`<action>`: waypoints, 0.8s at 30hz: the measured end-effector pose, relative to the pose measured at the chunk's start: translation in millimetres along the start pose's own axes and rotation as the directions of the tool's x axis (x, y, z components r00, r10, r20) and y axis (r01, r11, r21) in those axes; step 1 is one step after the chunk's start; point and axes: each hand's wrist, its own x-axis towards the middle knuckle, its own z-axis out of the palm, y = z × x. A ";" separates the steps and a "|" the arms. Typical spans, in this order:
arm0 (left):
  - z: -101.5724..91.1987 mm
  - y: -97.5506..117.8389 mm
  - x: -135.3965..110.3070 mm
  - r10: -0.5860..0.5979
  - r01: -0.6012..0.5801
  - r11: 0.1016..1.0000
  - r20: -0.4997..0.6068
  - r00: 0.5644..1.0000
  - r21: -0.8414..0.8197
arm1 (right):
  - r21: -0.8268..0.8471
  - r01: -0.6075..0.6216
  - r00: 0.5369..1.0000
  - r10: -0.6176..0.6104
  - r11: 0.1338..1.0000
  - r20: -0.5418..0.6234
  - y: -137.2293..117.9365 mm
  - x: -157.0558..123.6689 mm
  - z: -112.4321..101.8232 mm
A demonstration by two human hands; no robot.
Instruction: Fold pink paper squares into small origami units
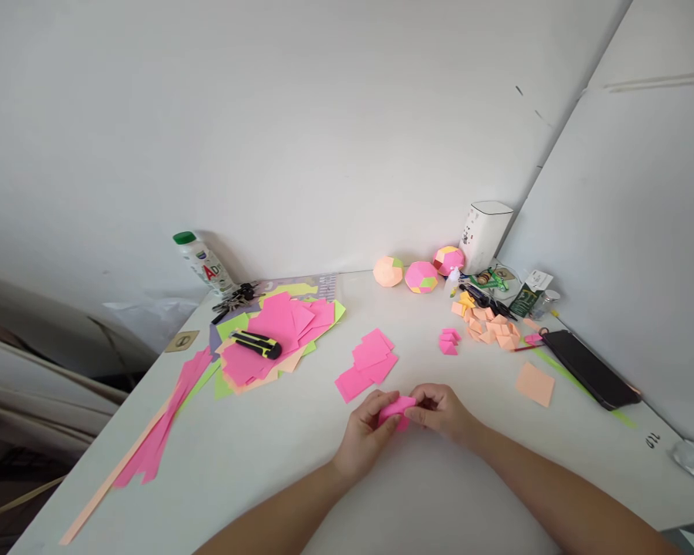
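Note:
Between my two hands is a pink piece of paper, partly folded, above the front of the white table. My left hand is closed on its left side, thumb in front. My right hand pinches the right end between thumb and fingers. The fingers hide part of the paper, so its full shape cannot be made out. Just beyond my hands lie several pink paper squares. Farther right sit a few small folded pink pieces and a pile of folded peach pieces.
A black-and-yellow box cutter rests on stacked pink sheets at left. Paper strips reach the left edge. Folded paper balls stand by the wall. A white bottle, black pouch and peach square are also there.

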 end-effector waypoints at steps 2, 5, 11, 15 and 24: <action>-0.1 0.8 0.6 -0.006 0.006 1.000 0.001 1.000 -0.004 | 0.003 0.007 1.000 -0.007 1.000 -0.006 0.3 0.2 0.1; 0.0 2.9 1.7 -0.016 0.016 0.999 -0.002 1.000 -0.032 | 0.024 0.015 1.000 -0.015 1.000 -0.007 -0.3 0.4 0.4; 1.8 9.6 1.5 -0.047 0.048 0.993 0.013 0.999 -0.107 | 0.056 0.009 1.000 -0.009 0.998 -0.003 -1.3 0.1 0.6; 2.7 11.3 1.1 -0.065 0.064 0.994 -0.003 0.998 -0.084 | 0.070 0.022 1.000 -0.021 0.997 -0.009 -1.6 0.0 0.7; 1.4 12.8 2.0 -0.058 0.056 0.985 0.009 0.998 0.165 | 0.036 0.021 0.999 -0.019 0.999 -0.049 -1.3 -2.7 1.4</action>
